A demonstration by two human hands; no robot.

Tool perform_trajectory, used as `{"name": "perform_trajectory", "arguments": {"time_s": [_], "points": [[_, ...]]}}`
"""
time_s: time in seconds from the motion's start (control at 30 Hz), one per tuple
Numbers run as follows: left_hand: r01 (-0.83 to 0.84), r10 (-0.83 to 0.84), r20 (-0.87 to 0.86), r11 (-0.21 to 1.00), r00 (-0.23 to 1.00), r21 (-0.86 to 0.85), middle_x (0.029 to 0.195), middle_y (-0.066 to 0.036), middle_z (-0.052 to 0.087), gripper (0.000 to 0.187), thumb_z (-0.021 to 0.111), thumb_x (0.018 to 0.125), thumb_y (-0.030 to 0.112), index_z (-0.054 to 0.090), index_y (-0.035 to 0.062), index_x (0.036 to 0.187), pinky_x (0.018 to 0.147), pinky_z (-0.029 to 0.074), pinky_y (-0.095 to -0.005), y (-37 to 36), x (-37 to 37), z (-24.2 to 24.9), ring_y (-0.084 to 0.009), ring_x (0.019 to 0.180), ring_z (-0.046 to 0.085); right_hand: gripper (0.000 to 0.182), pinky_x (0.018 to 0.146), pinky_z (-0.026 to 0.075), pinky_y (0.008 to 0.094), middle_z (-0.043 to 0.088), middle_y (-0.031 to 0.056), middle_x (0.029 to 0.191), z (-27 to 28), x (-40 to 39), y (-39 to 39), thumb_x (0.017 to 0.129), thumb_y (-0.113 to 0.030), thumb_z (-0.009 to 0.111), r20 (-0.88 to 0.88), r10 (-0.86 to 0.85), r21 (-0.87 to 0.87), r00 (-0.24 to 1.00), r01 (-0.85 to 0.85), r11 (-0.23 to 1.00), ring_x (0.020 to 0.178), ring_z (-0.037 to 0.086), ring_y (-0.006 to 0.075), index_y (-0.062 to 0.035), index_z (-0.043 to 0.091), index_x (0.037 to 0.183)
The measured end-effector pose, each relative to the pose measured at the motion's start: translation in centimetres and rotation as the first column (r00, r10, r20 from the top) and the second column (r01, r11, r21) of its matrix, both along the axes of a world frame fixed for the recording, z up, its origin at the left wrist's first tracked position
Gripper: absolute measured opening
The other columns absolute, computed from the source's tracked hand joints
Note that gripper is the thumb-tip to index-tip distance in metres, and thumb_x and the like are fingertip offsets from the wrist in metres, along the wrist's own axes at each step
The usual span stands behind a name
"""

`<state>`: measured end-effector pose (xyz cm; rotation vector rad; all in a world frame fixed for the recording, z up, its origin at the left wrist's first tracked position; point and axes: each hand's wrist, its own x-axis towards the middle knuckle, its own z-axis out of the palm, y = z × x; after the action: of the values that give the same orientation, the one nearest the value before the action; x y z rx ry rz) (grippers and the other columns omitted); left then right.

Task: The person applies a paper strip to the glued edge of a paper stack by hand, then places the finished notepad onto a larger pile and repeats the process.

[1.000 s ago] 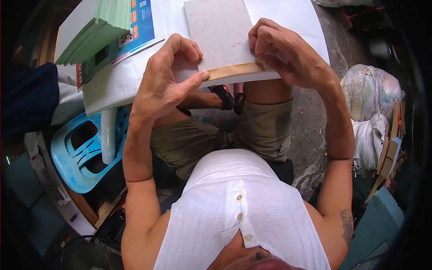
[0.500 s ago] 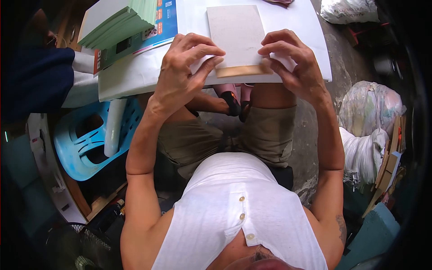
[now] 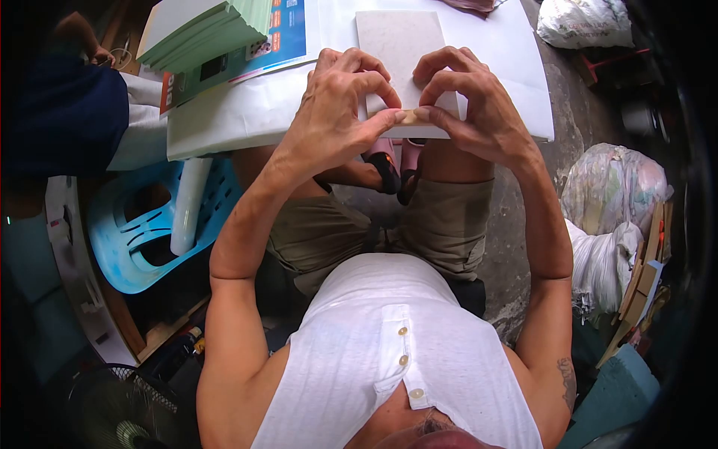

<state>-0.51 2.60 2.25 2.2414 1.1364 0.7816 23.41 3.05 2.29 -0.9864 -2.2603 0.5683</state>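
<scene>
A pale grey card (image 3: 398,41) lies on the white table (image 3: 247,112), its near edge at the table's front rim. A tan strip (image 3: 410,116) runs along that near edge, mostly hidden under fingers. My left hand (image 3: 336,112) and my right hand (image 3: 467,101) sit side by side on the card's near end, thumbs and forefingers meeting and pinching the tan strip in the middle. Both wrists hang over the table's edge above my knees.
A stack of green sheets (image 3: 213,30) and a blue printed leaflet (image 3: 288,30) lie at the table's far left. Another person's dark sleeve (image 3: 63,112) is at the left. A blue plastic stool (image 3: 142,232) stands below; bags (image 3: 617,191) and cardboard pile up at the right.
Both hands have closed in from the card's corners to its middle, fingertips now meeting over the tan strip. The view has shifted a little, so the table sits lower in the frame.
</scene>
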Motion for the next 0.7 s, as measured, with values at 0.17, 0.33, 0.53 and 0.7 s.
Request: {"name": "perform_trajectory", "arguments": {"time_s": [0.17,0.33,0.53,0.7], "points": [[-0.021,0.021,0.007,1.0,1.0,0.005,0.113,-0.008,0.064,0.012,0.078,0.08,0.02,0.078,0.0088,0.084,0.102,0.039,-0.0425,-0.05,0.21,-0.49,-0.029,0.113,0.05,0.011,0.097,0.044,0.0438,0.064,0.0042,0.11,-0.16,-0.27,-0.1,0.08,-0.012,0.08,0.042,-0.031,0.013,0.999,0.03,0.999,0.108,0.057,0.0264,-0.0093,0.069,0.08],[-0.032,0.033,-0.023,0.997,0.999,0.068,0.114,-0.005,0.063,0.012,0.079,0.082,0.016,0.074,0.0068,0.086,0.103,0.041,-0.0417,-0.64,0.38,-0.35,-0.0269,0.113,0.049,0.012,0.097,0.042,0.0434,0.063,0.0031,0.112,-0.01,-0.41,-0.44,0.078,-0.009,0.078,0.071,-0.049,0.001,0.996,0.049,0.999,0.11,0.056,0.0265,-0.0103,0.067,0.082],[-0.021,0.023,-0.026,0.997,0.999,0.08,0.114,-0.006,0.062,0.012,0.077,0.083,0.015,0.07,0.0064,0.088,0.103,0.038,-0.0418,-0.83,0.38,-0.82,-0.0274,0.113,0.048,0.016,0.097,0.042,0.0439,0.061,0.0027,0.114,-0.42,-0.68,-0.82,0.079,-0.006,0.076,0.11,-0.069,0.051,0.991,0.064,0.997,0.111,0.055,0.0266,-0.0114,0.063,0.087],[-0.017,0.024,-0.047,0.991,0.999,0.132,0.115,-0.007,0.062,0.013,0.076,0.084,0.013,0.069,0.0064,0.092,0.1,0.041,-0.0409,-0.89,0.42,-0.94,-0.027,0.112,0.05,0.023,0.093,0.046,0.0445,0.062,0.004,0.109,-0.73,-0.48,-0.34,0.081,-0.005,0.076,0.127,-0.058,0.136,0.99,0.04,0.99,0.105,0.057,0.0283,-0.0112,0.062,0.098]]}}
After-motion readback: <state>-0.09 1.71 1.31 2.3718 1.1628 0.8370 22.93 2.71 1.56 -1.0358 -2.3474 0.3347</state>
